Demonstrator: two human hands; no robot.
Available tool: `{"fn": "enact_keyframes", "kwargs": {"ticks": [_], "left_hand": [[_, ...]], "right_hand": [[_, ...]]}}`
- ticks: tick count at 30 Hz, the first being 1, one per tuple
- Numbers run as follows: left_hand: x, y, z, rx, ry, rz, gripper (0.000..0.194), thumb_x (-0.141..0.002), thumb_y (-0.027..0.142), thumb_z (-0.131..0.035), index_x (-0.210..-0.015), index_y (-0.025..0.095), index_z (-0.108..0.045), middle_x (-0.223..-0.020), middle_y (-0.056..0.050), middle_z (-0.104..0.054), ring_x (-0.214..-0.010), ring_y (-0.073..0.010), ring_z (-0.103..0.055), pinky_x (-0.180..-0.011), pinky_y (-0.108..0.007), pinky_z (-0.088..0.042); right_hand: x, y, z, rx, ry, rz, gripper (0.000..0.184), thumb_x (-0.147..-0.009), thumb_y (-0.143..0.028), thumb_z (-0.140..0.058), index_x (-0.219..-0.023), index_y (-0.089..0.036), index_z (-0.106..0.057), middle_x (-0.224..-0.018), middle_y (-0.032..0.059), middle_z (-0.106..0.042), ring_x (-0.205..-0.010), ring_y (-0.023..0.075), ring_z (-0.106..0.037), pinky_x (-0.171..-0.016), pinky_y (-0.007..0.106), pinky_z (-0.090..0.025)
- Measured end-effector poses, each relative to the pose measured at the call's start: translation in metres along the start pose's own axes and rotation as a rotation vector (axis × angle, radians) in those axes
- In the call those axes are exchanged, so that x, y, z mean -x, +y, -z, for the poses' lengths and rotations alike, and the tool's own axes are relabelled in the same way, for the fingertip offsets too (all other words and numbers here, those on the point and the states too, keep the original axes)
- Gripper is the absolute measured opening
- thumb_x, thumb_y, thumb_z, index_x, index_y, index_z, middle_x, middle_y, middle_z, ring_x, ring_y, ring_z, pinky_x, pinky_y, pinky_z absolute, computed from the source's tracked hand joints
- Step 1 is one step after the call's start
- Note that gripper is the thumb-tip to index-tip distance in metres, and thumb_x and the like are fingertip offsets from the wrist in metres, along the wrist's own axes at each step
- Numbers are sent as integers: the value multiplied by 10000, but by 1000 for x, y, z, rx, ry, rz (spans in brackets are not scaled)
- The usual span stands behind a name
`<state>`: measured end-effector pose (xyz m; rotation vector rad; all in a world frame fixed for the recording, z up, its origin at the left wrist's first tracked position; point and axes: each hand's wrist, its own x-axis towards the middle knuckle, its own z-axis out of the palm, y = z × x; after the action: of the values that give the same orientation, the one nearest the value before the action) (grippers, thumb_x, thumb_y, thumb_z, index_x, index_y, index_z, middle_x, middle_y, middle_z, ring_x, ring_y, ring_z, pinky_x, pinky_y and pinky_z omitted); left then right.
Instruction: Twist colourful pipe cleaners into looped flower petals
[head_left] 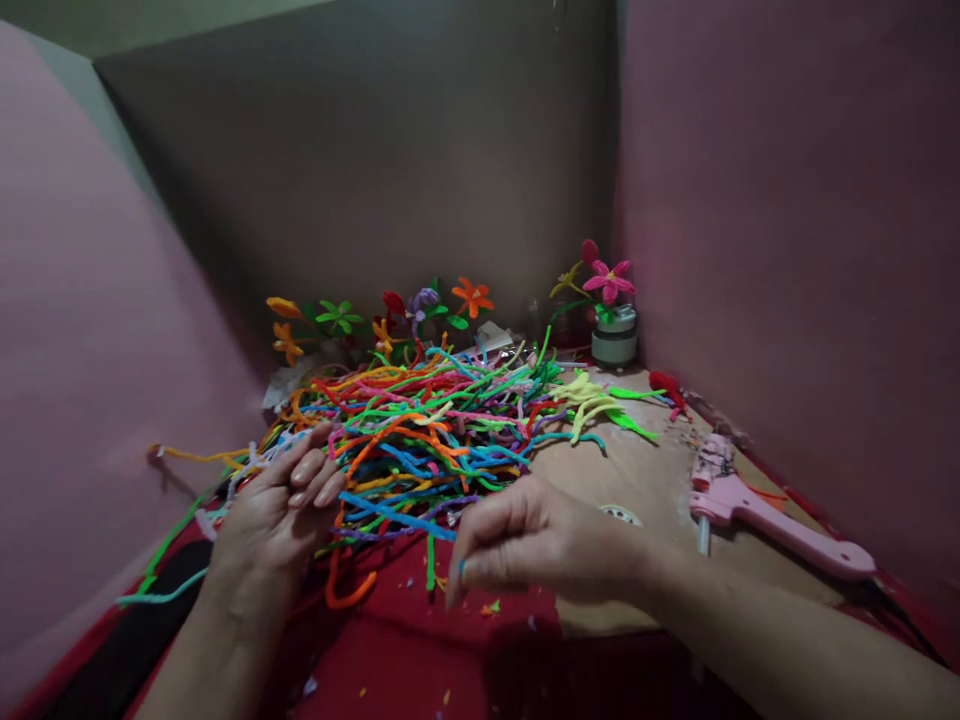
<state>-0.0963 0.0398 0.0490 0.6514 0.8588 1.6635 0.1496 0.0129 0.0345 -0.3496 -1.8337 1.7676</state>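
A blue pipe cleaner stretches between my two hands over the front of the pile. My right hand is closed in a pinch at its right end, and a small bit of blue shows at the thumb. Near the other end, my left hand has its fingers curled in toward the palm. Whether it grips that strand or something else is hidden. Behind and between the hands lies a big tangled heap of multicoloured pipe cleaners. An orange one with a hooked end hangs over the front edge of the heap.
A pink hot glue gun lies at the right on a brown board. Several pipe-cleaner flowers stand along the back, with a grey-lidded jar at the right. Pink panels flank the workspace. Scraps dot the red cloth.
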Motion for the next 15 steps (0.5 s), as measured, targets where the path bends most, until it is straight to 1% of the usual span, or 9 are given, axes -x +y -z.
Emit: {"fn": "enact_keyframes", "kwargs": {"ticks": [1, 2, 4, 5, 6, 8, 10, 15], "left_hand": [[0, 2, 0, 6, 24, 4, 347, -904, 33, -234, -824, 49, -571, -370, 86, -353, -225, -21, -292, -254, -134, -291], [0, 5, 1, 9, 47, 0, 355, -901, 25, -224, -816, 48, -568, -357, 87, -347, -217, -23, -290, -250, -135, -285], [0, 8, 2, 11, 68, -9, 360, -890, 10, -222, -783, 49, -563, -335, 88, -336, -204, -25, -281, -244, -136, -272], [0, 9, 3, 11, 66, -16, 358, -884, 6, -227, -762, 49, -561, -328, 87, -334, -200, -24, -278, -244, -135, -270], [1, 9, 3, 9, 55, -18, 356, -880, 5, -231, -749, 48, -560, -325, 85, -333, -199, -22, -277, -246, -133, -272], [1, 10, 5, -4, 37, -4, 354, -873, 2, -235, -744, 41, -563, -326, 84, -334, -201, -20, -277, -248, -129, -277], [0, 9, 6, -46, 23, 8, 333, -868, 5, -256, -769, 34, -572, -340, 83, -342, -212, -17, -282, -251, -120, -280], [-6, -1, 11, -212, -60, 65, 214, -858, 85, -403, -767, 55, -594, -359, 83, -345, -224, -13, -258, -232, -108, -228]], "right_hand": [[2, -2, -7, 102, -23, 55, 125, -774, -196, -554, -684, -125, -604, -594, -32, -501, -554, 55, -433, -555, 179, -350], [3, -3, -13, 229, -65, 104, 127, -782, -160, -530, -673, -129, -587, -607, -28, -505, -578, 60, -452, -601, 186, -370], [7, -3, -25, 479, -136, 214, 159, -788, -96, -480, -649, -149, -538, -575, -47, -460, -537, 53, -424, -612, 188, -360], [8, -3, -29, 590, -211, 256, 168, -796, -95, -475, -646, -161, -514, -568, -53, -448, -540, 56, -417, -635, 193, -359], [9, -2, -32, 668, -248, 292, 188, -809, -111, -469, -632, -171, -484, -556, -57, -436, -538, 62, -407, -650, 200, -356], [10, 2, -37, 732, -304, 325, 215, -823, -138, -465, -614, -183, -442, -550, -57, -429, -537, 73, -395, -668, 213, -351], [9, 8, -39, 755, -323, 336, 232, -834, -138, -441, -609, -186, -416, -556, -54, -429, -529, 80, -382, -667, 225, -346], [1, 33, -41, 842, -349, 322, 249, -849, -134, -422, -612, -191, -371, -562, -55, -421, -533, 91, -362, -681, 248, -332]]}}
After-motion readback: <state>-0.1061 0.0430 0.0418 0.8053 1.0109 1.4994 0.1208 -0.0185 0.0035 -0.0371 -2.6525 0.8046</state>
